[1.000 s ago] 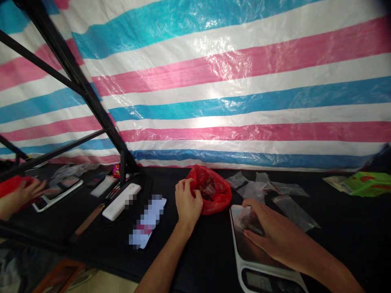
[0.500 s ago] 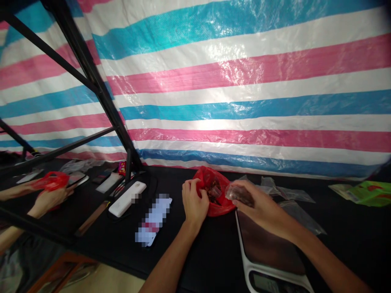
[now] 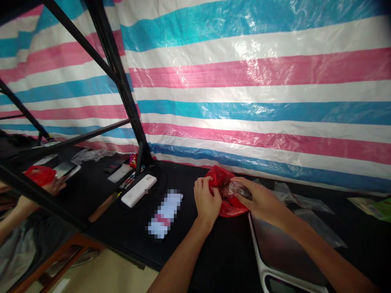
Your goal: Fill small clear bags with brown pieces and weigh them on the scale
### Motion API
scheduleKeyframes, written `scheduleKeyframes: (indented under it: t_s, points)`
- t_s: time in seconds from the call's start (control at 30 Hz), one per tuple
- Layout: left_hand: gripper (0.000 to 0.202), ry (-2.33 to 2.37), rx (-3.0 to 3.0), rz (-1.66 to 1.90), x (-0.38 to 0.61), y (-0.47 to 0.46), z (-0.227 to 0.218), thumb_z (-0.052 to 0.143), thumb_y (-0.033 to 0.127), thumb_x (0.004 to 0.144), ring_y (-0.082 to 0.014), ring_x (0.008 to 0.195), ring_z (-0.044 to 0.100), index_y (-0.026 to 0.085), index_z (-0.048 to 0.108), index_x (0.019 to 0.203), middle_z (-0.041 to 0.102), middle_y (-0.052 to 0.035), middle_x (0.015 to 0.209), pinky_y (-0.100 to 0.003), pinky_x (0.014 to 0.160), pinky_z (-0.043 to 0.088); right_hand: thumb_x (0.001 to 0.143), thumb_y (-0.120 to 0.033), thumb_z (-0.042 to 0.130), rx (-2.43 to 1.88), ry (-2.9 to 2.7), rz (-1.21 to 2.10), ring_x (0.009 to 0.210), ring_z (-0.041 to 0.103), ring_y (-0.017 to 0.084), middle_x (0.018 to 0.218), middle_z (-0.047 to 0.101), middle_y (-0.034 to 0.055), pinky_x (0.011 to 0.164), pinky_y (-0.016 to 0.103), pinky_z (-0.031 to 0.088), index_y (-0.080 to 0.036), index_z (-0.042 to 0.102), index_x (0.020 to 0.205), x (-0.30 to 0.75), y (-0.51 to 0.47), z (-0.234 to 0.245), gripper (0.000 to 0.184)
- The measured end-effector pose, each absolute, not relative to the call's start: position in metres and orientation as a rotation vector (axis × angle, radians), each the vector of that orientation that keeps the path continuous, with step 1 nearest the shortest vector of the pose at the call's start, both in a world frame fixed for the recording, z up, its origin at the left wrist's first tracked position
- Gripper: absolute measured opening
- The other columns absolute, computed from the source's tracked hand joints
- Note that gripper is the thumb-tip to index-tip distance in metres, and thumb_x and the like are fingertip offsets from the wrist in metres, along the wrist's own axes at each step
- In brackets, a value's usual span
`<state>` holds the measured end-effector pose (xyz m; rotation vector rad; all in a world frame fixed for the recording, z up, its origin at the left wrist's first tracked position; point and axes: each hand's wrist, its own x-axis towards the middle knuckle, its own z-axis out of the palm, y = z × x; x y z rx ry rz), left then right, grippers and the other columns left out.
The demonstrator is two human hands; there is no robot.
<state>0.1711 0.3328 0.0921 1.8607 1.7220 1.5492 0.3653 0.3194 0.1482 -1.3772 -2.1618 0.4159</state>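
Observation:
A red plastic bag [image 3: 233,210] stands with its mouth open on the black tabletop, dark brown bits inside it. My left hand [image 3: 207,200] is closed on the bag's left rim. In my right hand [image 3: 264,202] is a small clear plastic bag [image 3: 240,189] with brown contents, pinched between thumb and fingers. The small bag is at the mouth of the red bag, its front end over the loose bits. My fingers hide part of both bags. Below my right forearm lies a digital scale [image 3: 285,248] with a dark plate and nothing on it.
Clear flat bags [image 3: 325,228] and a green packet [image 3: 380,208] lie to the right. On the left are a phone [image 3: 166,215], a white power bank [image 3: 139,191] and a black metal frame [image 3: 124,89]. Beyond it, another person's hand [image 3: 27,203] is by a red bag [image 3: 39,175].
The view has swung left, so the table things appear farther right. My right hand has brought the small bag farther over the red bag's opening. My left hand keeps its hold on the rim.

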Motion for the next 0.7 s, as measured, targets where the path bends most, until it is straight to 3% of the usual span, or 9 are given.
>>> scheduleKeyframes:
  t_s: [0.2, 0.5, 0.7]
  points:
    - [0.031, 1.702, 1.843, 1.569, 0.17, 0.333, 0.093, 0.054, 0.002, 0.083, -0.0254, 0.104, 0.058, 0.023, 0.061, 0.105, 0.061, -0.007, 0.105, -0.041, 0.096, 0.048, 0.098, -0.047, 0.063, -1.322, -1.808, 0.799, 0.116, 0.072, 0.027, 0.133, 0.073, 0.0089, 0.103, 0.043, 0.058, -0.028, 0.053, 0.142, 0.401, 0.28, 0.132, 0.049]
    - [0.031, 1.698, 1.882, 1.557, 0.17, 0.333, 0.093, 0.055, 0.003, 0.083, -0.0261, 0.103, 0.059, 0.023, 0.061, 0.104, 0.062, -0.0071, 0.105, -0.042, 0.095, 0.049, 0.093, -0.05, 0.066, -1.596, -1.88, 0.511, 0.117, 0.071, 0.033, 0.13, 0.074, 0.009, 0.104, 0.049, 0.056, -0.03, 0.071, 0.129, 0.442, 0.225, 0.095, 0.041]
    - [0.029, 1.689, 1.898, 1.558, 0.166, 0.335, 0.09, 0.054, 0.004, 0.084, -0.0264, 0.104, 0.058, 0.022, 0.061, 0.105, 0.062, -0.0076, 0.105, -0.043, 0.096, 0.049, 0.089, -0.052, 0.07, -1.538, -1.813, 0.421, 0.137, 0.057, 0.036, 0.146, 0.065, 0.0077, 0.119, 0.054, 0.042, -0.032, 0.064, 0.138, 0.458, 0.226, 0.11, 0.054]
